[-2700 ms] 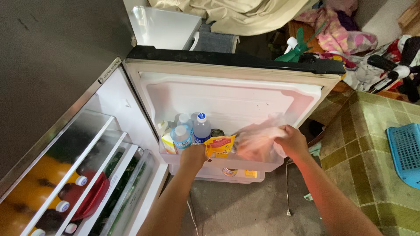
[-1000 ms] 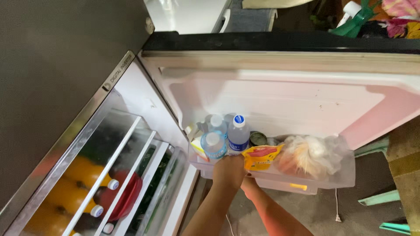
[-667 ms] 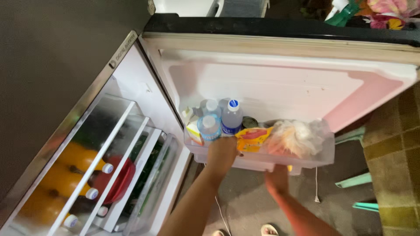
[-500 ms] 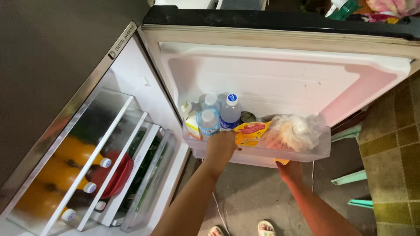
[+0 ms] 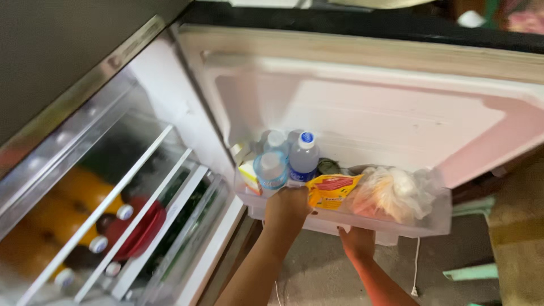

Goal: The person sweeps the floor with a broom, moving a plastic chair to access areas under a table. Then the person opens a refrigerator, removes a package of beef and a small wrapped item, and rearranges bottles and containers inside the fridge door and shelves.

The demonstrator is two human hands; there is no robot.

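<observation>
Fingers of the left hand (image 5: 288,208) curl over the door shelf (image 5: 436,224) rim, pinching the yellow snack packet (image 5: 330,191) already seated beside the bagged food (image 5: 391,195). The right hand (image 5: 357,241) presses up beneath the shelf (its fingers mostly hidden), so only letting go looks left.

A yellow-and-red packet (image 5: 331,190) sits beside blue-capped clear bottles (image 5: 304,158) and orange bottles (image 5: 73,207).

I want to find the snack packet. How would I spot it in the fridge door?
Look at the open fridge door's clear plastic shelf. The flat yellow packet with a red picture stands at its front, between the clear water bottles and the bulging clear plastic bag, beside the left hand. Only it is yellow and flat.
</observation>
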